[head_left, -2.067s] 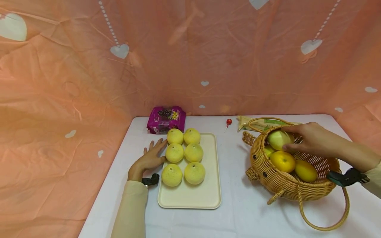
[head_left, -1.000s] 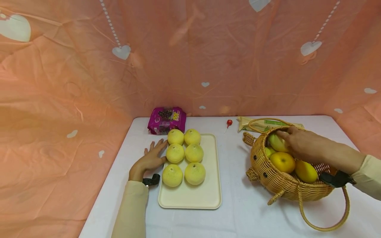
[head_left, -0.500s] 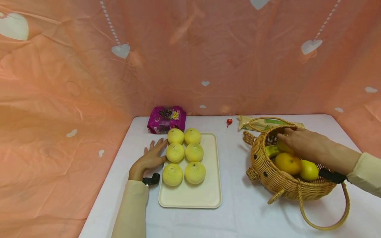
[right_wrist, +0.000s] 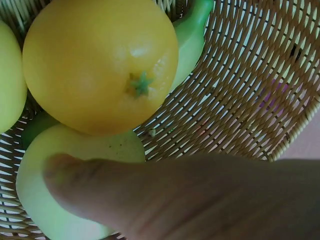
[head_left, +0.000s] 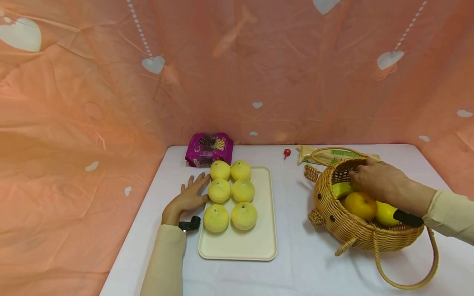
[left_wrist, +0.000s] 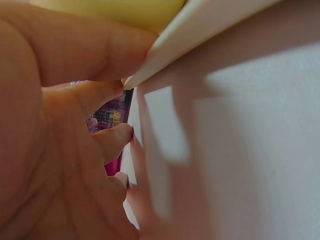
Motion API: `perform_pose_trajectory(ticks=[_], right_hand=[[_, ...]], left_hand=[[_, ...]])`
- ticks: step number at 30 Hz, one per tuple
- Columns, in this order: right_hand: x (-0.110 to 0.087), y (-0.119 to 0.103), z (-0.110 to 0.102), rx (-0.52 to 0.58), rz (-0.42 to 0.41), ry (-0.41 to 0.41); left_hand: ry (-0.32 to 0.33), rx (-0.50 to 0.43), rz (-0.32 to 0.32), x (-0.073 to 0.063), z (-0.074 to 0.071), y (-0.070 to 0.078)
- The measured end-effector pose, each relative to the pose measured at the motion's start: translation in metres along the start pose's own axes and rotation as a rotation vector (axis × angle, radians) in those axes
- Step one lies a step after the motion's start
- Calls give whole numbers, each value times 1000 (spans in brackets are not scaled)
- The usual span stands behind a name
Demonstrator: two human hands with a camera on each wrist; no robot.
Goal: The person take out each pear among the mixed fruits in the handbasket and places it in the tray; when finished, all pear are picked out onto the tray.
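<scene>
My right hand (head_left: 389, 185) reaches down inside a wicker basket (head_left: 333, 224) shaped like a pig. In the right wrist view its thumb presses on a pale yellow-green round fruit (right_wrist: 35, 182); the other fingers are hidden. Beside that fruit lie an orange (head_left: 360, 206), a banana (head_left: 340, 189) and another yellow fruit (head_left: 386, 213). My left hand (head_left: 187, 199) rests on the white table with fingers spread, thumb and index fingertip at the left edge of a cream tray (head_left: 238, 250). Several pale yellow round fruits (head_left: 244, 216) stand in two columns on the tray.
A purple pack (head_left: 209, 150) with a grape picture lies behind the tray. Further right are a red lollipop (head_left: 286, 152) and a long beige packet (head_left: 309, 154) behind the basket. One basket handle (head_left: 418, 286) hangs toward the front; a pink curtain (head_left: 237, 82) closes off the back.
My right hand has lowered the pale fruit deeper into the basket, where the hand now covers it from above. The orange has shifted right and the banana shows. The left hand has stayed put.
</scene>
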State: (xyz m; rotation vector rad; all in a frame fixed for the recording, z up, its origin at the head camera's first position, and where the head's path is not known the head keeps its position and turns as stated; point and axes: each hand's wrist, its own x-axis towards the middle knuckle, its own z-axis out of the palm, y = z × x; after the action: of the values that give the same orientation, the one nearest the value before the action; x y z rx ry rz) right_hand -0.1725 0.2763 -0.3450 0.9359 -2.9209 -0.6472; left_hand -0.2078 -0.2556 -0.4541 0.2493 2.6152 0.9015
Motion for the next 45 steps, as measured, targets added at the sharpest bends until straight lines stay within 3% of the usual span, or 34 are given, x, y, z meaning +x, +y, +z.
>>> perform_pose_trajectory(ticks=[12, 20, 27, 36, 39, 45], right_hand=[[-4, 2, 2, -117, -11, 32], [-5, 7, 1, -52, -20, 44], [-10, 30, -3, 141, -94, 63], [-33, 44, -9, 420, 3, 59], [-41, 42, -8, 506, 27, 119], [-64, 36, -2, 613, 63, 362]], left_hand=[[-2, 4, 1, 0, 0, 0], [-4, 2, -1, 1, 1, 0], [-2, -2, 0, 0, 1, 1], [2, -3, -3, -1, 0, 2], [6, -4, -5, 0, 0, 2], [4, -7, -13, 0, 1, 1]])
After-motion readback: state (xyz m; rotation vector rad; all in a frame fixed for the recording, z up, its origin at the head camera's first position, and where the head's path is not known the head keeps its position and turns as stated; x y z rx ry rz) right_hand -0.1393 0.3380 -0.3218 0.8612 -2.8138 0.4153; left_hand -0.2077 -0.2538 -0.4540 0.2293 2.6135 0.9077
